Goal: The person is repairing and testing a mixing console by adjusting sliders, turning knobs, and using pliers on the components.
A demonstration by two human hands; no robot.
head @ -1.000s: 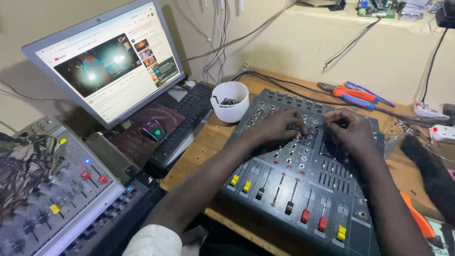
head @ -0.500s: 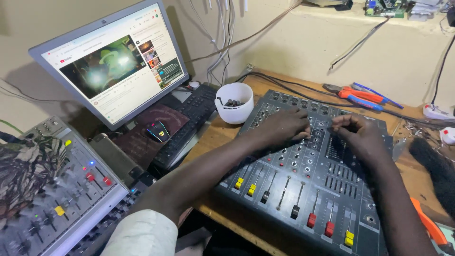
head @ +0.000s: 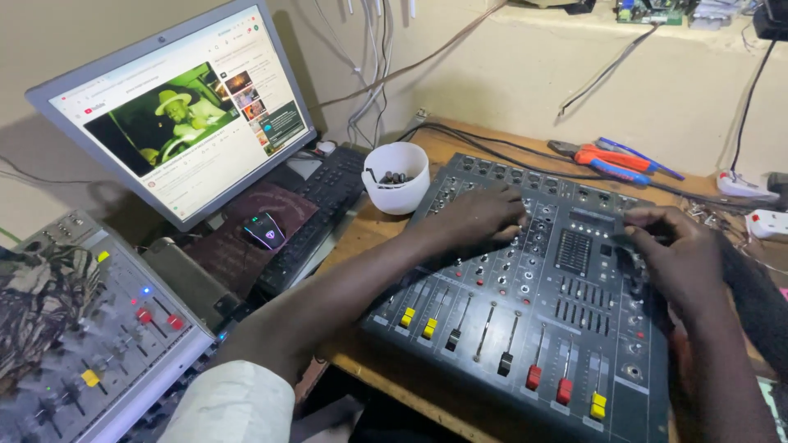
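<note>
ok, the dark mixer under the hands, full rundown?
The mixer is a dark grey slab, metal-looking, lying flat and skewed on the wooden bench. Rows of small knobs up top; sliders along the near edge with yellow, black and red caps; a bank of smaller sliders centre-right. The left hand and right hand rest on its knobs. A white cup sits beside its far corner.

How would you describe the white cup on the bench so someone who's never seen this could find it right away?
Start at the dark audio mixer on the wooden bench, where the left hand rests. Just past its far left corner, beside the black keyboard, stands the white cup. It is the only round white container there, with small dark screws inside.
</note>
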